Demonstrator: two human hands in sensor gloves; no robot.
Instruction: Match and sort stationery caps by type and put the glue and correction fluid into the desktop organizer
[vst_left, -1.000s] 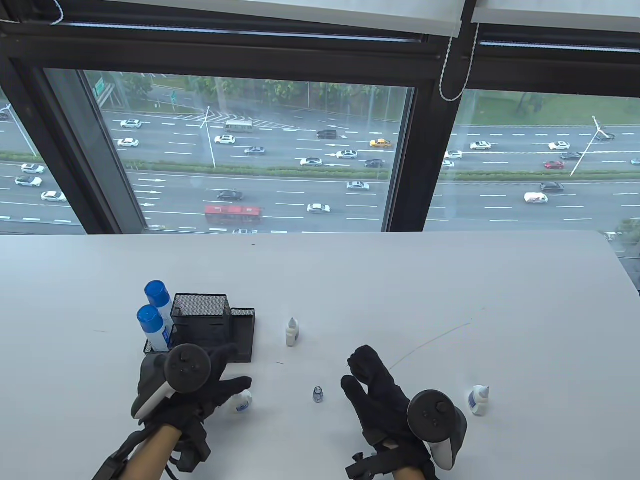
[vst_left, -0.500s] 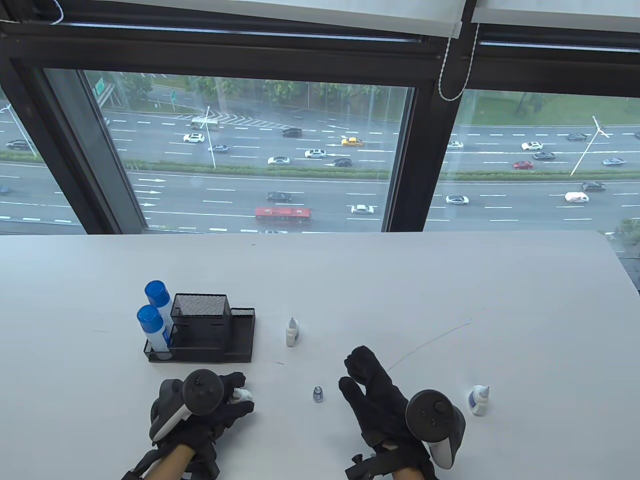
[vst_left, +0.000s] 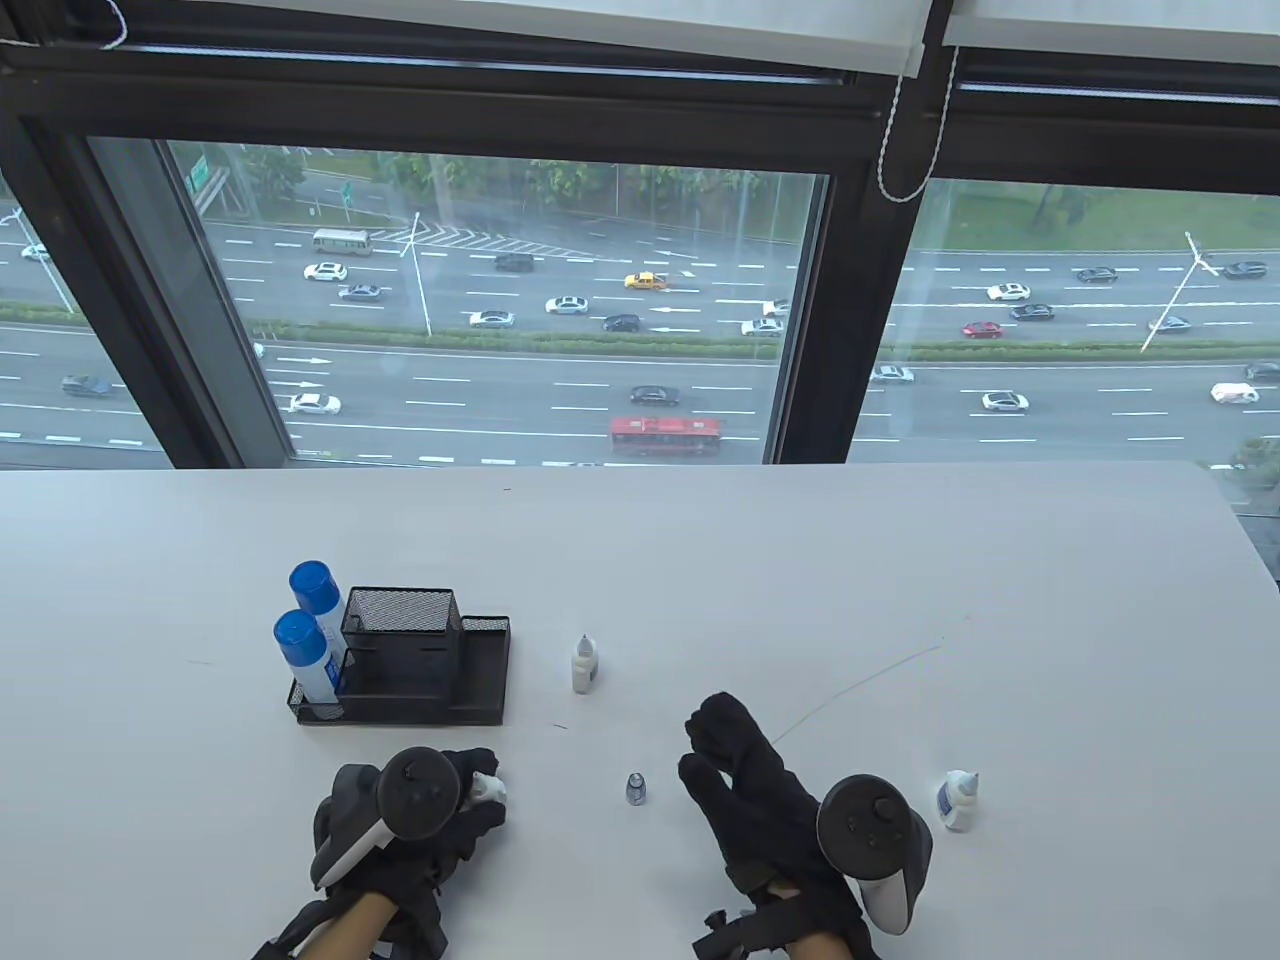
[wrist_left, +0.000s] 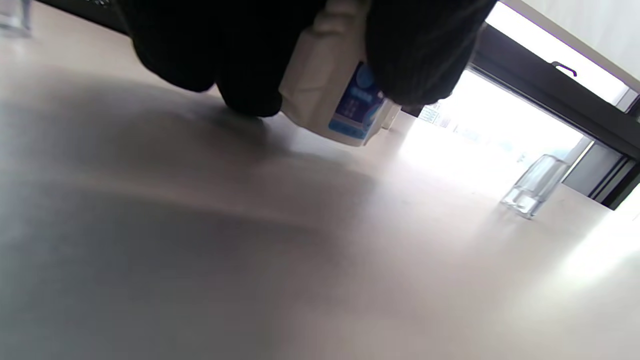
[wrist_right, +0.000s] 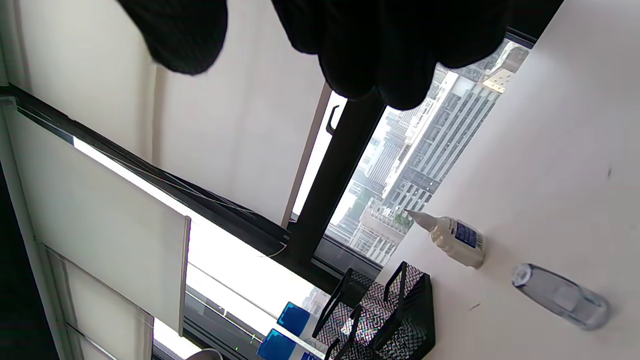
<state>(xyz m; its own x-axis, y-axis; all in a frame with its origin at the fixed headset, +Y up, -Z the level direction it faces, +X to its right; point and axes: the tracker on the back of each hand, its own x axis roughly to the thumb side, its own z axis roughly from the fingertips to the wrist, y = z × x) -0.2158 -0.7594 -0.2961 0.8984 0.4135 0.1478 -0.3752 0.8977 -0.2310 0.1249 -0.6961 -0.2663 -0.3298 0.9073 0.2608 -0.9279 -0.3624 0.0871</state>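
In front of the organizer (vst_left: 420, 655), the left hand (vst_left: 420, 810) grips a correction fluid bottle (wrist_left: 335, 95) on the worktop (vst_left: 900, 560); the right hand (vst_left: 760, 790) hovers, fingers relaxed, empty.

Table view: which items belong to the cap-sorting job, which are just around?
Job:
- bottle gripped by left hand
- clear cap
- two standing bottles
- glue sticks
- mesh organizer

Around:
- window blind cord
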